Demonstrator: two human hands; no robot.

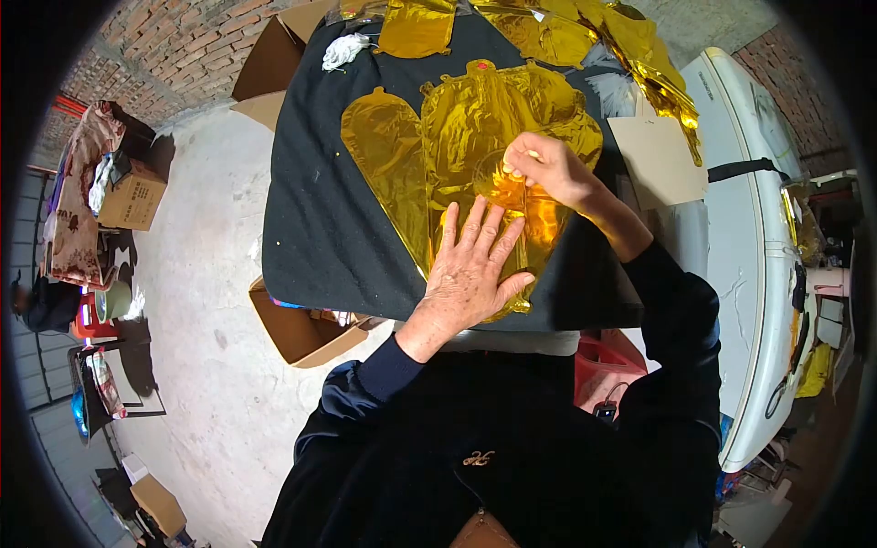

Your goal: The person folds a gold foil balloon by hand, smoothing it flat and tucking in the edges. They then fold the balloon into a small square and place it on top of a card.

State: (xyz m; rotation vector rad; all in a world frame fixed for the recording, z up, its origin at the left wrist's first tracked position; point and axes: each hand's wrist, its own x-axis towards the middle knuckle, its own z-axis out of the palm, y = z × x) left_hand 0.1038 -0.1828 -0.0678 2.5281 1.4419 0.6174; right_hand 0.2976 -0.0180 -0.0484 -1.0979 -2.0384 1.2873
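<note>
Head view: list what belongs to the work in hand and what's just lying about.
In use:
- gold foil, flattened under the left hand, at the right hand's fingertips
- black cloth beneath
- far gold pieces, untouched, probably related

Seemingly lying about:
- white bundle
- cardboard sheet
- open box

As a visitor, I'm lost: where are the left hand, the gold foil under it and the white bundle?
Left hand [464, 274], head view: back of the hand.
Gold foil [457, 119], head view: wrinkled upper part.
White bundle [343, 53], head view: its middle.
</note>
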